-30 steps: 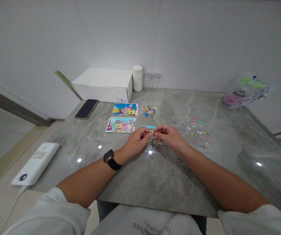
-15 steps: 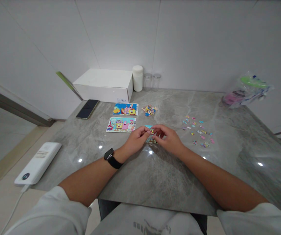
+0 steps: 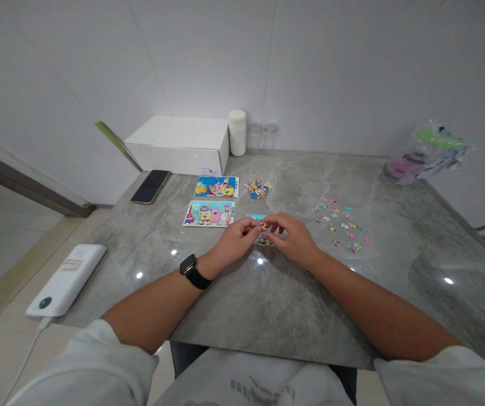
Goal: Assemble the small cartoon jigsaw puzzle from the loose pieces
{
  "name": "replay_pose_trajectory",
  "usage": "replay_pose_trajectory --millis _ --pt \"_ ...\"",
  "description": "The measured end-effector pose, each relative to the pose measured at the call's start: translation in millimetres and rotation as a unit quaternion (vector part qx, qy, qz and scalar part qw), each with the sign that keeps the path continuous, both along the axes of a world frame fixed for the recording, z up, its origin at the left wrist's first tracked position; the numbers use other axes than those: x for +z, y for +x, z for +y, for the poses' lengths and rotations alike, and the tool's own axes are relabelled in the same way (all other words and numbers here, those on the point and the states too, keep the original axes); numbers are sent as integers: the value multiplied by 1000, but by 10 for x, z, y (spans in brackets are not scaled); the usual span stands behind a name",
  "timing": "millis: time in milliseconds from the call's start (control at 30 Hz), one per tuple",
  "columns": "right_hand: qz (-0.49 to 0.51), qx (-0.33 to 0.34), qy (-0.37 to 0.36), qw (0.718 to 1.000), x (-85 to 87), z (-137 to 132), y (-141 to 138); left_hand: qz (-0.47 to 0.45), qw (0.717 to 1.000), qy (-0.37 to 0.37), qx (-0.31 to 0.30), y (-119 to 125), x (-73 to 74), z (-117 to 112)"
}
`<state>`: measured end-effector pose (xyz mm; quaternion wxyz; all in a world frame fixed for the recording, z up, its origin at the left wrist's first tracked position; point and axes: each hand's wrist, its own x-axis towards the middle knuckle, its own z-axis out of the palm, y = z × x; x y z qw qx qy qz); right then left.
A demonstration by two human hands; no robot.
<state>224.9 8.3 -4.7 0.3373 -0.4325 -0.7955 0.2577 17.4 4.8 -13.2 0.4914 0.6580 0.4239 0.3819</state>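
Observation:
My left hand, a black watch on its wrist, is closed in a pinch at the left side of a small, colourful jigsaw puzzle. Curled over the same puzzle from the right is my right hand, thumb and fingers bent toward the left fingertips. A small yellow and red patch shows between the two hands; whether it is a loose piece or part of the puzzle, I cannot tell. The hands hide most of the puzzle. Left of it lie two cartoon picture cards, the nearer one and the farther one.
A heap of puzzle pieces lies beyond my hands, and several loose pieces are scattered to the right. Behind stand a white box, white bottle and two glasses. A phone, power bank and plastic-wrapped item lie around.
The view has tilted very slightly, so everything sits a little higher. Both hands stay over the puzzle, with only tiny finger movement.

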Motion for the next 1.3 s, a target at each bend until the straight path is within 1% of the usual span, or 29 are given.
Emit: replay_pose_trajectory --millis 100,200,300,400,500,600,667,733,800,867,1000,1067,1167,1300 --pt "18 5 -11 1000 52 14 -3 6 1000 3 9 -9 -22 12" --pt "40 -11 -43 998 87 59 -10 31 999 15 10 -24 -39 20" --pt "50 -18 -103 993 90 130 -13 76 997 28 12 -32 -49 18" --pt "62 15 -176 982 116 227 7 113 992 50 10 -38 -47 12" --pt "59 44 -208 975 230 362 53 128 988 85 -1 -53 -19 6" --pt "39 42 -195 979 415 530 103 157 981 114 13 -82 40 -14" --pt "28 42 -191 980 523 636 125 198 971 133 19 -97 90 -52" --pt "14 47 -199 979 579 715 133 254 954 157 1 -96 141 -124" --pt "-5 51 -209 976 567 754 131 315 929 190 -41 -68 185 -233" --pt "-38 49 -208 976 500 756 124 360 903 217 -91 -15 218 -368" --pt "-133 51 -193 971 323 708 105 369 875 271 -160 103 246 -610" --pt "-159 69 -208 963 265 688 97 367 866 293 -170 136 236 -675" --pt "-184 97 -234 950 227 673 89 372 864 296 -163 143 196 -704" --pt "-194 96 -230 949 198 662 74 377 866 288 -159 130 131 -698"
